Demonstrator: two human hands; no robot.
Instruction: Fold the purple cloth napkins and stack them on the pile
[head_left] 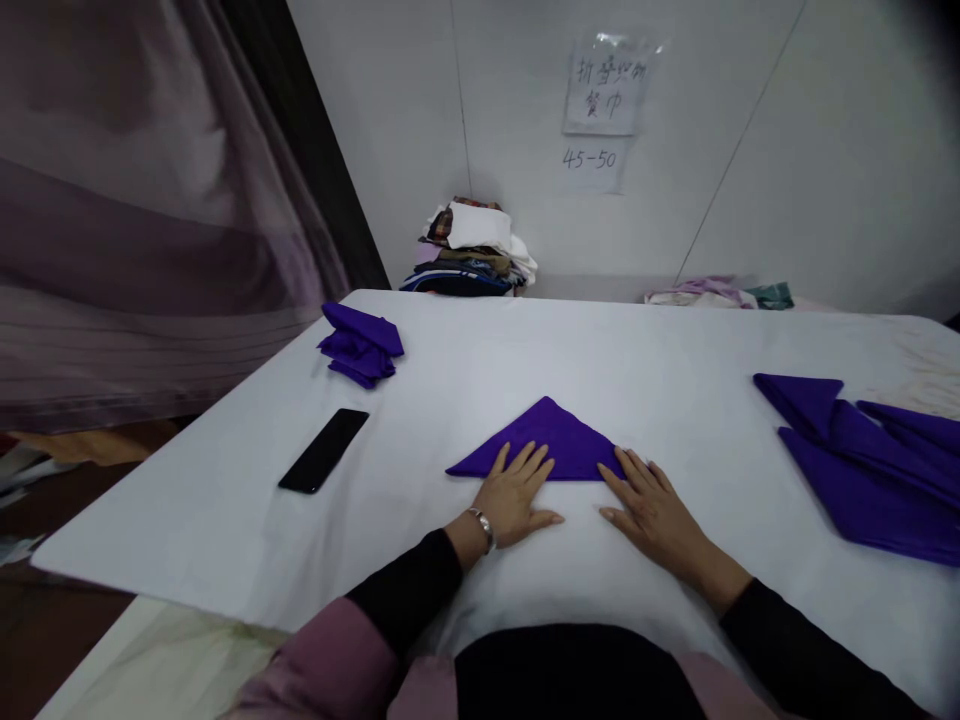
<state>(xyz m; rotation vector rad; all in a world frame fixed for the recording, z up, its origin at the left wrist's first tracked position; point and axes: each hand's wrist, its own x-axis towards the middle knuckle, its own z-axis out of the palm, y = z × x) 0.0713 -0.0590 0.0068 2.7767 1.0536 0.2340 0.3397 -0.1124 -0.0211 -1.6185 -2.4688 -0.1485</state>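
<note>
A purple cloth napkin, folded into a triangle, lies flat on the white table with its point facing away from me and its long edge toward me. My left hand rests with spread fingers on the left part of that long edge. At the right corner, my right hand lies open, its fingertips touching the cloth and covering that corner. Neither hand grips anything.
Folded purple napkins are stacked at the back left, near a black phone. More purple napkins overlap on the right. Folded clothes are piled beyond the far edge of the table, before a wall with paper signs.
</note>
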